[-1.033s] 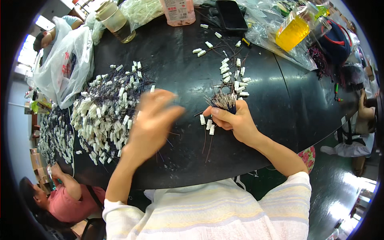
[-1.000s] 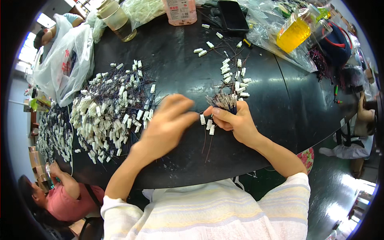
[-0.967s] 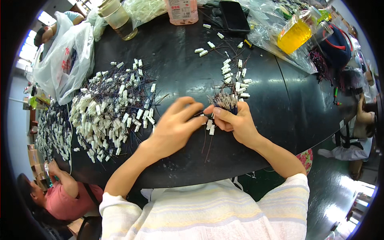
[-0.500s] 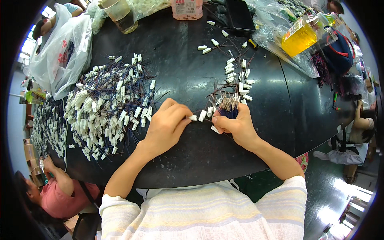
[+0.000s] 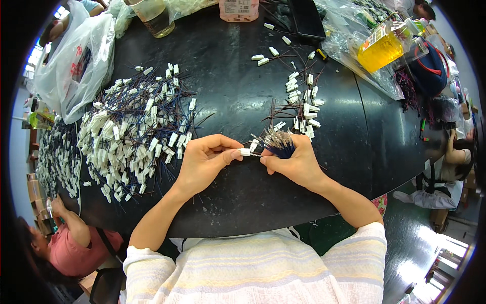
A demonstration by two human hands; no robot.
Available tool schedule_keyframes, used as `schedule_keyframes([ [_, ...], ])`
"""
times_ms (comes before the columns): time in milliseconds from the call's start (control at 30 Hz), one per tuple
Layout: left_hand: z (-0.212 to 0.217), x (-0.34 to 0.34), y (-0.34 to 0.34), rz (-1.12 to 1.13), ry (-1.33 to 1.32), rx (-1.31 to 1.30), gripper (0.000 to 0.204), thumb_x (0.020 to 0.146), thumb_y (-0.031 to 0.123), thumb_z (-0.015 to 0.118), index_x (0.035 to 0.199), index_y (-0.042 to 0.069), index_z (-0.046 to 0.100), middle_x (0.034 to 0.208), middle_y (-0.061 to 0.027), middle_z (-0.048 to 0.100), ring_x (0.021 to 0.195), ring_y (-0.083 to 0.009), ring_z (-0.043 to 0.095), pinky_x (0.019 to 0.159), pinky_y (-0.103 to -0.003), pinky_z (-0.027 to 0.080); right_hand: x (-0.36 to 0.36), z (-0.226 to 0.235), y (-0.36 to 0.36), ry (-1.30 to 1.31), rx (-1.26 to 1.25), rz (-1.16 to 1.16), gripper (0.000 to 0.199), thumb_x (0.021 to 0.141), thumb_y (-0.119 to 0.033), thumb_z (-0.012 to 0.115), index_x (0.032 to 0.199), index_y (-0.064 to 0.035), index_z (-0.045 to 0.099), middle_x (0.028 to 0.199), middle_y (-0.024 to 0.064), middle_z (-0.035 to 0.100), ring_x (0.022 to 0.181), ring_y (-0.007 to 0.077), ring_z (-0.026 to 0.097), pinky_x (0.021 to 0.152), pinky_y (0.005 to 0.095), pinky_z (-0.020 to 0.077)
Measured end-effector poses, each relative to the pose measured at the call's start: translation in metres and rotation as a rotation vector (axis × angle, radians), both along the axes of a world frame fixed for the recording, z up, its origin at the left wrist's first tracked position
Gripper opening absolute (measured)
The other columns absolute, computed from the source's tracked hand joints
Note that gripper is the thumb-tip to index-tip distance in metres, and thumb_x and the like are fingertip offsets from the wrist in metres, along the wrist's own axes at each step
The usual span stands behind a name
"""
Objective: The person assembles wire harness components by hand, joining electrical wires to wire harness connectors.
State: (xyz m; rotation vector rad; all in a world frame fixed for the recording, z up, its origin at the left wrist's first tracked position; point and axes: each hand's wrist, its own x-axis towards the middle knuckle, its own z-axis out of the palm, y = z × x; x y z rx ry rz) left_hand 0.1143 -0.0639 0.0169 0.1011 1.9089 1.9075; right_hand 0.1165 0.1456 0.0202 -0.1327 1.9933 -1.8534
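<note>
Pinched between thumb and finger of my left hand [image 5: 205, 161] is a small white plastic connector [image 5: 245, 151]. My right hand [image 5: 299, 163] is closed round a bundle of thin dark-blue wires [image 5: 281, 150] with bare metal terminals fanning out at the top. Between its thumb and fingertip one wire end points left, at the connector's right end; whether it sits inside cannot be made out. Just beyond my fingertips lies another white connector [image 5: 253, 144]. Past my right hand, a loose row of wired white connectors [image 5: 309, 109] runs away from me.
A large heap of wired white connectors [image 5: 121, 147] covers the table's left. Behind it stands a clear plastic bag [image 5: 76, 66]. Farther back are a cup [image 5: 154, 20], a pink-liquid container [image 5: 238, 10], a black phone [image 5: 306, 20] and a yellow-liquid bottle [image 5: 379, 50]. Another person [image 5: 81, 243] sits at left.
My right hand has tipped the wire bundle leftward and moved slightly left. A wire end from it now meets the connector in my left hand, whose fingers have turned to show more of it.
</note>
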Motion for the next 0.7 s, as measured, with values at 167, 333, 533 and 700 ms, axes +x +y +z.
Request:
schedule_keyframes([
  [167,-0.002,0.008,0.011,0.011,0.055,0.017,0.013,0.082,0.003,0.06,0.092,-0.006,0.062,0.082,-0.0076,0.064,0.076,-0.0083,0.058,0.065,-0.019,0.045,0.003,-0.004,-0.004,0.046,0.005,0.003,0.006,0.073,-0.003,0.063,0.075,0.0011,0.059,0.061,0.0029,0.059,0.055,0.0072,0.055,0.051,0.0214,0.0433],
  [333,-0.003,0.008,0.012,0.054,-0.013,0.092,0.014,0.081,0.005,0.063,0.092,-0.004,0.062,0.08,-0.0071,0.064,0.065,-0.0057,0.054,0.057,-0.017,0.041,0.0,-0.008,0.001,0.038,-0.043,0.002,0.007,0.074,-0.005,0.062,0.076,0.001,0.059,0.061,0.0026,0.059,0.056,0.0068,0.055,0.051,0.0217,0.0432],
  [533,-0.009,0.014,0.018,0.096,0.024,0.097,0.012,0.082,0.004,0.062,0.091,-0.003,0.062,0.077,-0.0064,0.064,0.061,-0.0042,0.051,0.051,-0.017,0.038,0.002,-0.006,0.001,0.083,0.021,0.035,0.006,0.075,-0.005,0.06,0.077,0.0011,0.059,0.064,0.0034,0.061,0.058,0.0063,0.055,0.053,0.0215,0.0427],
  [700,-0.004,0.01,0.014,0.079,0.053,0.027,0.011,0.08,0.0,0.061,0.09,-0.005,0.062,0.081,-0.0069,0.064,0.069,-0.007,0.057,0.061,-0.019,0.045,0.003,-0.012,-0.003,0.08,-0.057,-0.004,0.008,0.078,-0.007,0.061,0.077,0.001,0.06,0.065,0.0026,0.061,0.06,0.0058,0.055,0.055,0.0216,0.0421],
])
